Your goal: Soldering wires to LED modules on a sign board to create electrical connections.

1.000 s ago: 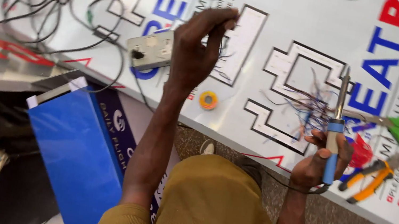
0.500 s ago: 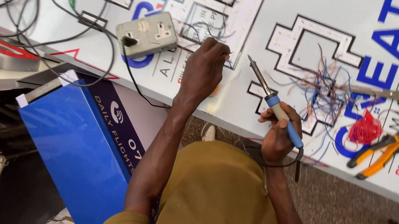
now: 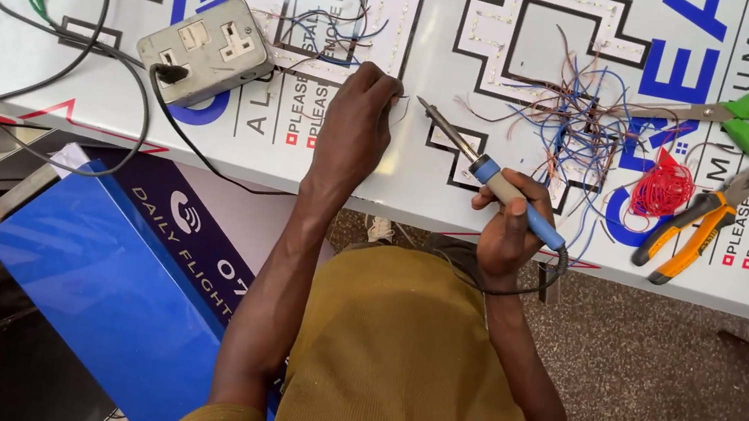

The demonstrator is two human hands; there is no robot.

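Over a white sign panel (image 3: 440, 181), the right hand (image 3: 508, 233) is closed around the blue handle of a soldering iron (image 3: 492, 174), its metal tip angled up and left toward the left hand (image 3: 354, 131). That hand rests knuckles-up on the panel, fingers curled down at thin wires (image 3: 324, 29); whether they pinch one cannot be told. Right of the iron lie tangled wires (image 3: 580, 133), orange pliers (image 3: 697, 224) and green scissors (image 3: 745, 115).

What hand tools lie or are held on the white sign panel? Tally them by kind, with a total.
Blue-handled soldering iron, in the right hand: 1
Green-handled scissors: 1
Orange-handled pliers: 1
Total: 3
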